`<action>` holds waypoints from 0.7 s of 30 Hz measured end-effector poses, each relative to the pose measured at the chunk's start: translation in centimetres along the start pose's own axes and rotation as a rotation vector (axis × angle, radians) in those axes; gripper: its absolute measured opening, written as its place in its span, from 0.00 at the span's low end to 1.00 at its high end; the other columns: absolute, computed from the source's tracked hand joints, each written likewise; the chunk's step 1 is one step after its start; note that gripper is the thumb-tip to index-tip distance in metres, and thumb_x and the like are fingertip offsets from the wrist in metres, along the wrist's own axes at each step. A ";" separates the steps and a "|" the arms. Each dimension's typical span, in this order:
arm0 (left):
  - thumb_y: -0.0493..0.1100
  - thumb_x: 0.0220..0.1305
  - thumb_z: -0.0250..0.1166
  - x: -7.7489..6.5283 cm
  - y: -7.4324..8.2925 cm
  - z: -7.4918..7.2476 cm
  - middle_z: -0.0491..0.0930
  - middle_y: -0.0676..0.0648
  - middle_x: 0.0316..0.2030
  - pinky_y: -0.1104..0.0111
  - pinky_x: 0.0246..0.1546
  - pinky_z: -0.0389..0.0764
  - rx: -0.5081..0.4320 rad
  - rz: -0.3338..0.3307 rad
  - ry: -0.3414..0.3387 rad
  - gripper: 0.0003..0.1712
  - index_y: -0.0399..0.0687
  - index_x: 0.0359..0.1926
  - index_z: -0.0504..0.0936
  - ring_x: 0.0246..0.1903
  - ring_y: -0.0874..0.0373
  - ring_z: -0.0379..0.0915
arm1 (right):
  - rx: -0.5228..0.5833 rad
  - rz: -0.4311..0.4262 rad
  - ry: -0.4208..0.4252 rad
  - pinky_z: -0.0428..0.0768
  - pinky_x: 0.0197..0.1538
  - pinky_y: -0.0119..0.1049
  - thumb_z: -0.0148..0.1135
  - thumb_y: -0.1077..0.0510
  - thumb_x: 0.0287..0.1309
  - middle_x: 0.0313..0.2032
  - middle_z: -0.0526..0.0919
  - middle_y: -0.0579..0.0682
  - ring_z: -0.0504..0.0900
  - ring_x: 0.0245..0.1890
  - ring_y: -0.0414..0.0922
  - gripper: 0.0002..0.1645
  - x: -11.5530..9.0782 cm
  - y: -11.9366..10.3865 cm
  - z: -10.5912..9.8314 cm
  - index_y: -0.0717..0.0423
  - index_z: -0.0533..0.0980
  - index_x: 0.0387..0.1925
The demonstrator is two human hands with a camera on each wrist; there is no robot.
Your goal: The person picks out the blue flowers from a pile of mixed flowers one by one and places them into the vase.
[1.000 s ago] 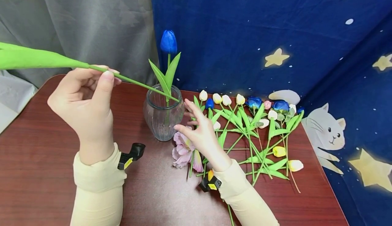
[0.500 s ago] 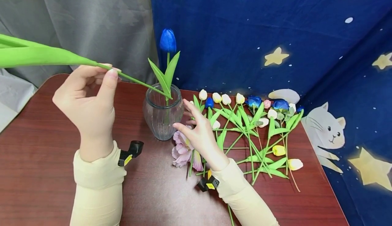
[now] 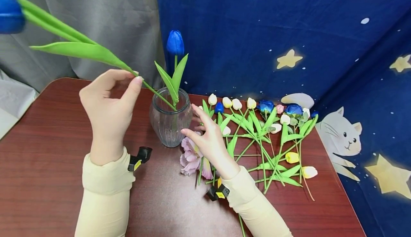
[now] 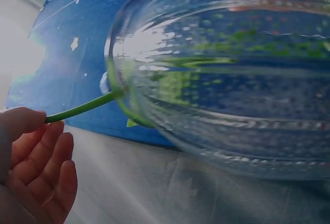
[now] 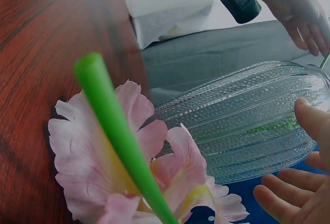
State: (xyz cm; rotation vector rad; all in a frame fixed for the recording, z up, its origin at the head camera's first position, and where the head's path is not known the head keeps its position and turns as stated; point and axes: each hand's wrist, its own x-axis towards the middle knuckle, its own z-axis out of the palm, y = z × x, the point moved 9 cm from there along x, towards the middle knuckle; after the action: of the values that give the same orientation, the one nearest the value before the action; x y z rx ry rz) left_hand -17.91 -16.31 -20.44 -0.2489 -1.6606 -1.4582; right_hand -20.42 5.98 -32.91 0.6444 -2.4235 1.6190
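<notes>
My left hand [image 3: 110,105] pinches the green stem of a blue tulip [image 3: 11,12] between thumb and fingertips. This tulip leans up to the left, its bloom cut off by the frame edge. Its stem's lower end lies inside the mouth of a clear ribbed glass vase [image 3: 162,124], also seen in the left wrist view. Another blue tulip [image 3: 175,43] stands upright in the vase. At the vase's right side is my right hand [image 3: 208,137], fingers spread and relaxed, holding nothing. Whether its fingertips touch the glass, I cannot tell.
Right of the vase lie several loose tulips, white, yellow [image 3: 292,157] and blue, with blue roses [image 3: 265,106]. A pink ruffled flower [image 5: 93,157] lies below my right hand. Grey and blue curtains [image 3: 224,33] hang behind the brown table [image 3: 41,151].
My left hand has moved right toward the vase, and the held tulip has tilted more upright, bringing its blue bloom into view. The stem's end now sits in the vase mouth. My right hand stays put.
</notes>
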 end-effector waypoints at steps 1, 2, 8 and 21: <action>0.28 0.53 0.68 0.0 -0.1 0.3 0.83 0.47 0.26 0.74 0.31 0.73 0.034 0.009 -0.031 0.03 0.36 0.29 0.86 0.25 0.61 0.76 | 0.004 -0.006 0.001 0.78 0.51 0.44 0.70 0.60 0.53 0.63 0.71 0.53 0.76 0.54 0.48 0.43 0.0 0.0 0.0 0.54 0.62 0.69; 0.30 0.54 0.68 -0.1 -0.2 0.5 0.83 0.48 0.26 0.74 0.31 0.72 0.061 0.014 -0.055 0.03 0.38 0.29 0.87 0.26 0.62 0.76 | 0.001 -0.007 0.001 0.78 0.51 0.44 0.70 0.60 0.53 0.62 0.71 0.52 0.76 0.54 0.47 0.43 0.0 -0.1 0.0 0.54 0.63 0.69; 0.35 0.57 0.68 -0.4 -0.8 1.8 0.83 0.46 0.28 0.77 0.31 0.70 0.198 0.042 -0.152 0.05 0.36 0.32 0.86 0.28 0.69 0.74 | -0.028 -0.014 0.004 0.79 0.50 0.39 0.69 0.56 0.55 0.62 0.72 0.47 0.77 0.53 0.42 0.41 -0.1 -0.1 -0.1 0.48 0.63 0.69; 0.35 0.56 0.68 -1.0 -2.2 3.6 0.83 0.44 0.26 0.80 0.28 0.72 0.294 -0.019 -0.286 0.06 0.34 0.33 0.86 0.23 0.69 0.72 | -0.052 -0.018 0.000 0.78 0.50 0.36 0.69 0.56 0.56 0.61 0.72 0.46 0.77 0.53 0.40 0.41 -0.1 -0.1 -0.1 0.49 0.63 0.69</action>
State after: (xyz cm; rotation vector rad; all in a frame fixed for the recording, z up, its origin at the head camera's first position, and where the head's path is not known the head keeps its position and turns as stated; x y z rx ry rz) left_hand -20.47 -13.46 -22.35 -0.2874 -2.0881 -1.2135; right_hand -20.33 6.04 -32.77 0.6553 -2.4441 1.5435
